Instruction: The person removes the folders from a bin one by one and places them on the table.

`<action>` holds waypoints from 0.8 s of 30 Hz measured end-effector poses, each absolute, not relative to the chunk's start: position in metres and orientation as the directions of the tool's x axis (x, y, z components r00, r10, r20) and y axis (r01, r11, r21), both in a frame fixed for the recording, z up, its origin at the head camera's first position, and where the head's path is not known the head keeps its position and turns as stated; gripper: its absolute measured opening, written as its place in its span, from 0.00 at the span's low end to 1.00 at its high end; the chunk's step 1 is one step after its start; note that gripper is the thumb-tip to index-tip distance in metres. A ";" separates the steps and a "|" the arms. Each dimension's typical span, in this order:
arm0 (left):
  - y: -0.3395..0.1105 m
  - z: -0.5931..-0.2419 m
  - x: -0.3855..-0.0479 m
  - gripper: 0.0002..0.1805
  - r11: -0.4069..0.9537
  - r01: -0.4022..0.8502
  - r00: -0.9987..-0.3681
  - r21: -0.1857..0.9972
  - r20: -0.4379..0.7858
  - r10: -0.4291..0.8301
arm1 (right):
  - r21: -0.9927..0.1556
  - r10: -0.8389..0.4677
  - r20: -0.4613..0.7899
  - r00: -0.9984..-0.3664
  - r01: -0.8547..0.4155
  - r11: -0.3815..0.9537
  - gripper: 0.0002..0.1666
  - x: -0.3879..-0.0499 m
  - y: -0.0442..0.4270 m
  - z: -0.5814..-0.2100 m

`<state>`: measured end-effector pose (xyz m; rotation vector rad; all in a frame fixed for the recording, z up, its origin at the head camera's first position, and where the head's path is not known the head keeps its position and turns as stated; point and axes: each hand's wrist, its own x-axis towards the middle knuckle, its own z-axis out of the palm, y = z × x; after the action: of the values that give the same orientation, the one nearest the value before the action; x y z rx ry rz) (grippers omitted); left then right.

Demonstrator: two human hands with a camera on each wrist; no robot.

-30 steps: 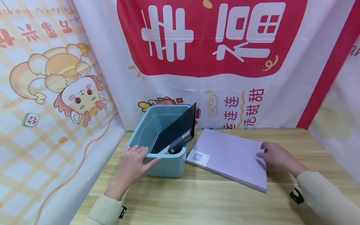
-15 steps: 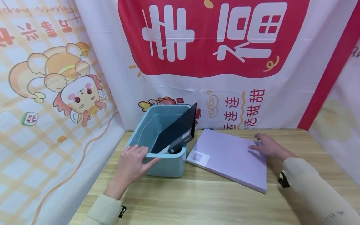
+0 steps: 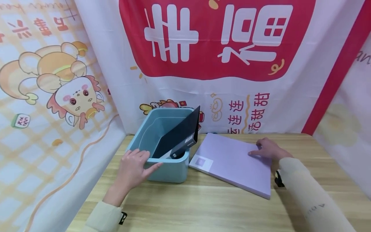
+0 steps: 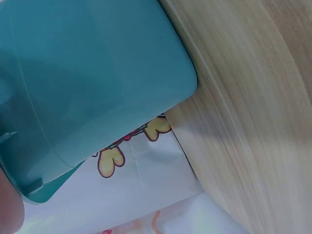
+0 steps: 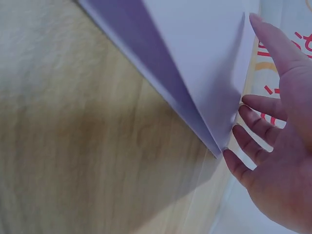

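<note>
Starting from the left, we've got the left hand (image 3: 131,169) clamped on the blue bin (image 3: 168,173), fingers hooked over the near-left corner of the rim, thumb along the near side. The left wrist view only catches a sliver of that hand, but it gives us an outer wall the head view hides, plus the base sitting on the counter (image 3: 185,209).

Inside the bin, the dark folder (image 3: 176,137) leans right, top corner poking above the rim. Only the head view gets us that.

Next over, the purple folder (image 3: 232,161) lies flat on the counter, white label (image 3: 208,165) at its left end. That end is right beside the bin's near-right corner; we can't tell if they touch. Its far-left corner gets close to the counter's back edge.

Then the right hand (image 3: 268,149), at the purple folder's far-right corner, thumb over the cover. From the head view we lose most of the fingers, but the right wrist view shows them and the thumb spread, so that grip is apart. Can't tell if the fingertips touch.

Room-wise, we see a narrow strip of counter left of the bin, a wide one in front, and another along the right.
</note>
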<state>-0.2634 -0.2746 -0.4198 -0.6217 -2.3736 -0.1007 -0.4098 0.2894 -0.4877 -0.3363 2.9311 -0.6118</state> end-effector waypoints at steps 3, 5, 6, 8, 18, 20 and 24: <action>-0.273 -0.420 -0.263 0.31 0.879 0.468 -0.658 -0.092 0.628 0.416 | -0.386 -0.220 -0.105 -0.970 -0.164 0.908 0.46 -0.409 0.289 -0.486; -0.273 -0.419 -0.263 0.30 0.879 0.469 -0.656 -0.090 0.630 0.415 | -0.376 -0.225 -0.113 -0.968 -0.168 0.911 0.44 -0.409 0.289 -0.485; -0.273 -0.419 -0.263 0.30 0.880 0.467 -0.657 -0.089 0.631 0.413 | -0.374 -0.222 -0.118 -0.968 -0.163 0.913 0.44 -0.410 0.288 -0.485; -0.273 -0.419 -0.262 0.30 0.884 0.459 -0.663 -0.083 0.630 0.404 | -0.381 -0.210 -0.131 -0.969 -0.147 0.913 0.43 -0.412 0.288 -0.486; -0.276 -0.419 -0.258 0.31 0.886 0.457 -0.679 -0.073 0.615 0.401 | -0.437 -0.169 -0.174 -0.970 -0.077 0.896 0.46 -0.422 0.291 -0.496; -0.277 -0.418 -0.258 0.31 0.885 0.459 -0.676 -0.078 0.615 0.405 | -0.432 -0.179 -0.177 -0.968 -0.087 0.897 0.45 -0.423 0.291 -0.494; -0.277 -0.418 -0.258 0.30 0.884 0.461 -0.681 -0.079 0.607 0.409 | -0.419 -0.194 -0.189 -0.963 -0.100 0.902 0.45 -0.422 0.291 -0.494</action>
<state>-0.2577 -0.2771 -0.4182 -0.6236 -2.4058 -0.1054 -0.4221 0.2910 -0.4936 -0.2225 2.8404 -0.6087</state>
